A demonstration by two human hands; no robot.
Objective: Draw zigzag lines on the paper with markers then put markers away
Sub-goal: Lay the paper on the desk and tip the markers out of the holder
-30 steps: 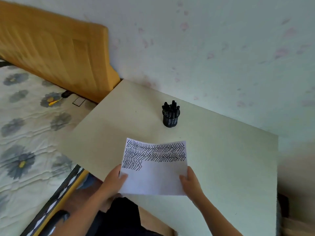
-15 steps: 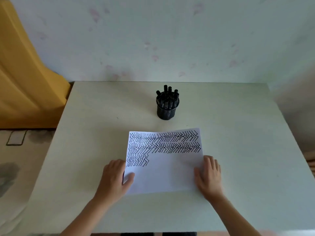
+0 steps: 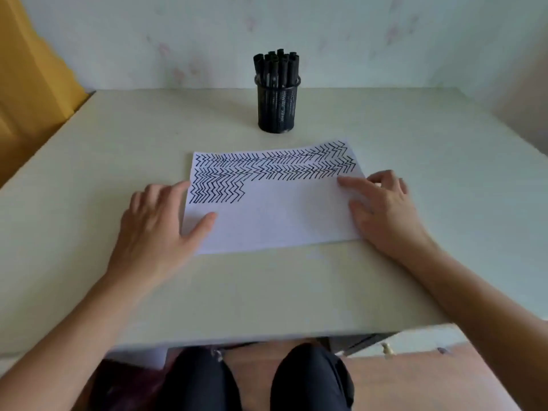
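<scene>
A white sheet of paper (image 3: 275, 209) covered partly in black zigzag lines lies flat on the pale bench (image 3: 415, 149) between both hands. The left hand (image 3: 157, 221) and right hand (image 3: 382, 206) rest spread on its side edges, holding nothing. Beyond the fingertips, black markers (image 3: 276, 66) stand in a black mesh cup (image 3: 278, 106).

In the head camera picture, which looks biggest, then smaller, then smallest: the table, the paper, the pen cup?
1. table, biggest by far.
2. paper.
3. pen cup, smallest, though it stands farther from the camera, so it looks a bit smaller than it is.
</scene>
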